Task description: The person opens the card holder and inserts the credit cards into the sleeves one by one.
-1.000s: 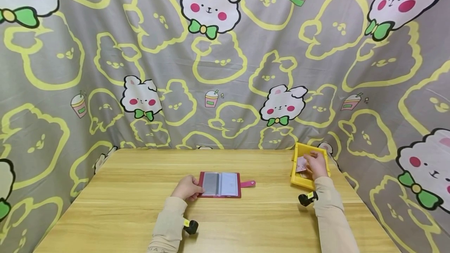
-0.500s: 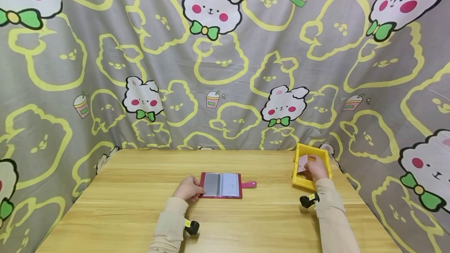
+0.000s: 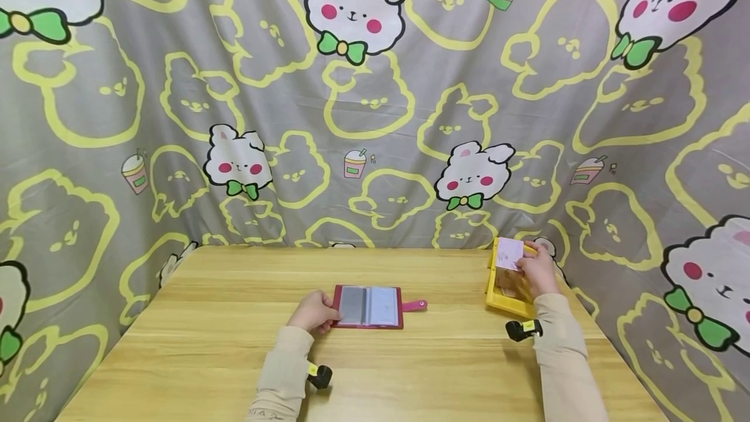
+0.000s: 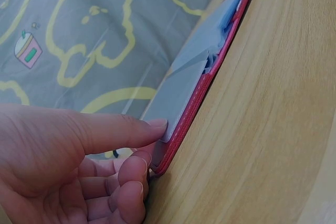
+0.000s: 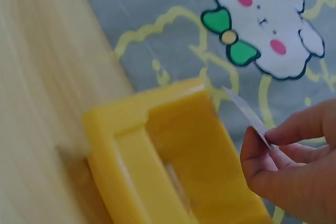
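Card [image 3: 510, 254] is in the right hand [image 3: 540, 269], which holds it by a narrow pinch of thumb and fingers; in the right wrist view the card is seen almost from its edge and stands apart from the box [image 3: 508, 306]. From the head view it appears over the far part of this box, which sits at the back right of the table [image 3: 404, 370]; something brown shows inside, but it is too unclear to name. Wallet [image 3: 383, 308] lies spread flat near the middle of the table, its pink strap [image 3: 415, 305] pointing right. The left hand [image 3: 314, 311] holds the left edge of it: the thumb [image 4: 126, 131] rests on the clear pocket [image 4: 173, 100], and the other fingers are curled at the edge, so this grip is also narrow. The step in hand, I judge, is taking the card out of the box while the wallet is steadied. The next move seems to call for a firm but light pinch, and for the card to pass well clear of the box's rim. If a pocket is the place for it, the card should be turned in line with the pocket's mouth, and the left thumb should not press this mouth flat
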`<state>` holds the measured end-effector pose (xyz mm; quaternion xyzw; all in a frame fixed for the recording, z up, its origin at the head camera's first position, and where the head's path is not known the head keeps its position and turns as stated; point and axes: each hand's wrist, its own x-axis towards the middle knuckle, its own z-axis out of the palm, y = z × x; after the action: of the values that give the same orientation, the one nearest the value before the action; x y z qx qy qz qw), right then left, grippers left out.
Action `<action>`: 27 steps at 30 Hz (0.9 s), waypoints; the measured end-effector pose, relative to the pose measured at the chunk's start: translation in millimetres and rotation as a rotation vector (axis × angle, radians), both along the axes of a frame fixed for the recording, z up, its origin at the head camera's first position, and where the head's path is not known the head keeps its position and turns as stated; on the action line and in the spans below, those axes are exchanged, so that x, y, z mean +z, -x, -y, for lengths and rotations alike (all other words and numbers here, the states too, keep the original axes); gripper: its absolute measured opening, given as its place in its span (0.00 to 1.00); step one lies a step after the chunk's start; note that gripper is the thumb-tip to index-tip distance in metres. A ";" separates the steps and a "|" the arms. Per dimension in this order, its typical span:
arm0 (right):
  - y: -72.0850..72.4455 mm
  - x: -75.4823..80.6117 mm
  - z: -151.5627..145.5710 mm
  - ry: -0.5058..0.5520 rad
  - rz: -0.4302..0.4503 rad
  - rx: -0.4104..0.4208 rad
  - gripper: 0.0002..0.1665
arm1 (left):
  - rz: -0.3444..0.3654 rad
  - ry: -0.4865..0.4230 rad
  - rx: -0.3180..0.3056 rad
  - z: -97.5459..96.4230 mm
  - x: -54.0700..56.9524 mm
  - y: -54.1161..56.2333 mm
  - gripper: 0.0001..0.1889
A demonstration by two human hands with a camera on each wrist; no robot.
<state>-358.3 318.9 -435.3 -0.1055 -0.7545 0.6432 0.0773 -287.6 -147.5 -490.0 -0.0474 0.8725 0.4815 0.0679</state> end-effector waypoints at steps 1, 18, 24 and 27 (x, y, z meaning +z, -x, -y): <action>-0.9 1.9 2.3 0.016 -0.009 0.011 0.42 | 0.002 -0.001 0.000 0.1 -0.1 0.2 0.15; -13.6 4.8 104.4 0.136 -0.066 0.318 0.44 | 0.015 -0.003 0.006 1.7 -5.7 6.0 0.12; -17.5 -18.0 154.6 0.131 -0.036 0.372 0.36 | 0.015 0.005 0.005 1.7 -6.0 5.7 0.11; -19.7 -29.3 178.9 0.133 -0.005 0.393 0.32 | 0.018 0.001 0.011 1.7 -5.7 5.7 0.11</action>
<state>-338.6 140.0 -464.6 0.0402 -0.7164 0.6944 -0.0550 -293.3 -149.3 -495.7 -0.0565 0.8719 0.4809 0.0730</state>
